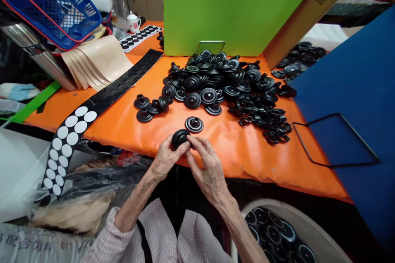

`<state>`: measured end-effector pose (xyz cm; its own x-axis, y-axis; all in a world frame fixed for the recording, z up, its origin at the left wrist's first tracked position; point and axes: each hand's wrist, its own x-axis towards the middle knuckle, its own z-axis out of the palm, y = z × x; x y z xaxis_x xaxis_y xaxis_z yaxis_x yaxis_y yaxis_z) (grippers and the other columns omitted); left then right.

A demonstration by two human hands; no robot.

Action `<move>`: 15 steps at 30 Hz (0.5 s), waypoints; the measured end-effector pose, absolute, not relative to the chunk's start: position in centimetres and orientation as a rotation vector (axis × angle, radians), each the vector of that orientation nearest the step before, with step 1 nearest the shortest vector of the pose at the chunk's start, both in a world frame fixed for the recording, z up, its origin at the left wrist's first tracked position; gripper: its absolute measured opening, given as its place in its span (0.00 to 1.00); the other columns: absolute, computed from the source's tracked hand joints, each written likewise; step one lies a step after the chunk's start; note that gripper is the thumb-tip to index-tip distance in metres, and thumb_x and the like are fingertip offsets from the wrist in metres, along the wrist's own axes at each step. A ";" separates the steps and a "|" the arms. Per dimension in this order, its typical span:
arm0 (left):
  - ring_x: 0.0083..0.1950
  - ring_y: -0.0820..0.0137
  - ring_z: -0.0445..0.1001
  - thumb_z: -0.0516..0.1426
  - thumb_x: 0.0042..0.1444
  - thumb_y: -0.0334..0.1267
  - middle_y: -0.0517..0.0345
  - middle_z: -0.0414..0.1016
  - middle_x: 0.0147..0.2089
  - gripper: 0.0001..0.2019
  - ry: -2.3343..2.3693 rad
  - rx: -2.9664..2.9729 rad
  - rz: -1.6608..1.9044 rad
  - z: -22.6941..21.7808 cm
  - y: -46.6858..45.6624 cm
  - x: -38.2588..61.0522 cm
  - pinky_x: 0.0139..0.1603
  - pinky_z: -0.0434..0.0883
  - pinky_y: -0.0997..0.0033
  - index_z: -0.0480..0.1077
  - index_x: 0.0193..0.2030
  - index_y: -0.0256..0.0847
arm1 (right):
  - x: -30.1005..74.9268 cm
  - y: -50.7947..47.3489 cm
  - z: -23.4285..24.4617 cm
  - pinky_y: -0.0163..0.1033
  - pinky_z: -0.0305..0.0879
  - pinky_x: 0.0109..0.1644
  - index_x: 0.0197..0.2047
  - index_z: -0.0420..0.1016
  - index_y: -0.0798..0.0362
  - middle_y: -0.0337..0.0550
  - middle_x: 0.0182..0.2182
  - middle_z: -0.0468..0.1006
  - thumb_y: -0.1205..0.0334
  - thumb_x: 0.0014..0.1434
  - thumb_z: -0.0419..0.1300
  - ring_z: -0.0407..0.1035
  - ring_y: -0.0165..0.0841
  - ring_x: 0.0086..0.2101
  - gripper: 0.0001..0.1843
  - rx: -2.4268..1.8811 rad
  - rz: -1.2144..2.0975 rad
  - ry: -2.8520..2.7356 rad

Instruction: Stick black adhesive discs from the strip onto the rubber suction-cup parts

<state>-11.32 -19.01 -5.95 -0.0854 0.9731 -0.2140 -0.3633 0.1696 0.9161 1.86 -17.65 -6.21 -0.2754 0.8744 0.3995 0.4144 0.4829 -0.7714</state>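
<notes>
Orange-topped, the bench (148, 133) carries a heap of black parts (208, 95) toward its far edge, while over its near edge the right hand (210, 165) and left hand (164, 158) pinch one black disc (179, 138), a loose disc (194, 125) lying just beyond it, nearer the right hand.

Round black disc (178, 138) with concentric ridges, face tilted upward, between the fingers (197, 143)

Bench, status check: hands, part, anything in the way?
Left hand and right hand both on one black disc. Held near the orange table's front edge. Second disc lies just beyond, piled parts farther back.
</notes>
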 end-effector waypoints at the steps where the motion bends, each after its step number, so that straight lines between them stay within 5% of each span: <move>1: 0.48 0.65 0.74 0.64 0.51 0.42 0.50 0.75 0.47 0.20 1.081 0.722 1.302 -5.7 -19.0 -11.4 0.50 0.72 0.66 0.70 0.48 0.34 | 2.0 -17.7 -6.0 0.48 0.70 0.53 0.57 0.67 0.47 0.49 0.50 0.72 0.62 0.63 0.53 0.69 0.37 0.49 0.19 -1.112 0.768 -1.821; 8: 0.53 0.59 0.73 0.64 0.51 0.41 0.47 0.74 0.52 0.22 0.955 0.726 1.303 -4.5 -19.2 -11.6 0.51 0.74 0.62 0.69 0.51 0.34 | 1.7 -17.2 -5.2 0.46 0.70 0.51 0.51 0.69 0.49 0.45 0.46 0.77 0.46 0.56 0.61 0.71 0.37 0.46 0.23 -1.159 1.487 -1.303; 15: 0.50 0.64 0.75 0.63 0.53 0.41 0.50 0.77 0.47 0.18 1.029 0.846 1.390 -4.8 -19.7 -11.1 0.51 0.73 0.67 0.71 0.48 0.35 | 1.2 -17.5 -5.3 0.41 0.69 0.49 0.44 0.68 0.49 0.40 0.41 0.75 0.48 0.55 0.63 0.70 0.33 0.43 0.18 -1.108 1.417 -1.261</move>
<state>-11.05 -19.69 -4.85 -0.0868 0.9935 -0.0741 -0.3603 0.0381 0.9320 1.16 -17.51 -5.31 -0.1822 0.9820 -0.0505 -0.0638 -0.0630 -0.9960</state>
